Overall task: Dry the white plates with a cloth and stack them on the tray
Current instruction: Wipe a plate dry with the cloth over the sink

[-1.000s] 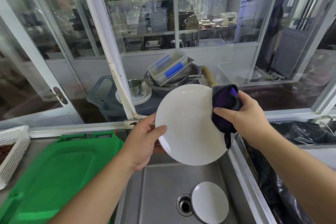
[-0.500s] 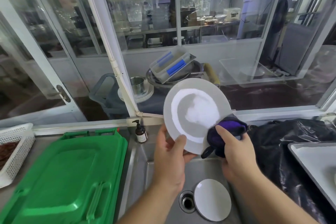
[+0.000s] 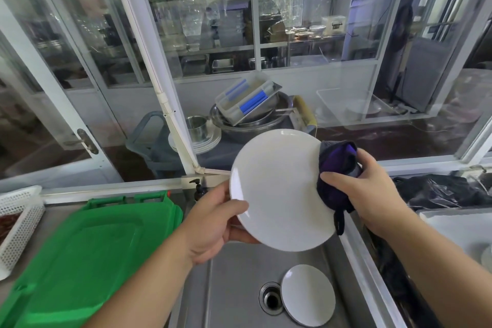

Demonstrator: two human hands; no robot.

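A large white plate (image 3: 277, 189) is held up over the steel sink (image 3: 234, 282), its smooth face toward me. My left hand (image 3: 213, 224) grips its lower left rim, thumb on the front. My right hand (image 3: 370, 192) holds a bunched dark purple cloth (image 3: 336, 168) wrapped over the plate's right rim. A smaller white plate (image 3: 308, 294) lies in the sink next to the drain (image 3: 271, 298). A white tray (image 3: 460, 229) sits at the right edge, with part of a white plate (image 3: 487, 258) on it.
A green plastic lid (image 3: 87, 255) covers the counter left of the sink, with a white perforated basket (image 3: 18, 218) beyond it. A soap pump bottle (image 3: 198, 189) stands at the sink's back. A black plastic bag (image 3: 442, 192) lies at the right. Glass panes rise behind.
The plate has been turned from its ringed underside to its smooth face. The cloth moved from the plate's lower right edge up onto its right rim.
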